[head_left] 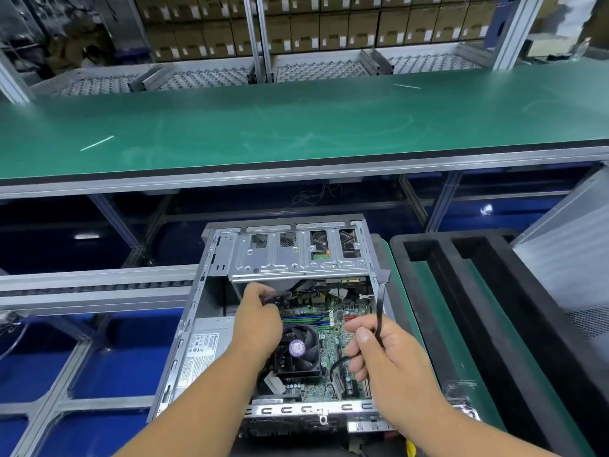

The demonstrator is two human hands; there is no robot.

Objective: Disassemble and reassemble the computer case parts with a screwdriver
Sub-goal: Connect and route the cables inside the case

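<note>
An open computer case (194, 311) lies flat in front of me, its side panel off. Inside are a silver drive cage (296, 258), a green motherboard (342, 324), a black cooler fan (298, 352) and a grey power supply (204, 344). My left hand (260, 321) reaches under the drive cage and pinches a black connector (280, 296). My right hand (385, 354) grips a thin black cable (380, 308) that runs up to the case's right wall and loops below my fingers. No screwdriver is in view.
A black foam tray (438, 255) with long slots sits right of the case, and a grey metal panel (566, 252) leans at far right. Behind the case runs a green conveyor bench (296, 127). Roller rails (92, 285) extend left; cardboard boxes (329, 31) fill shelves at the back.
</note>
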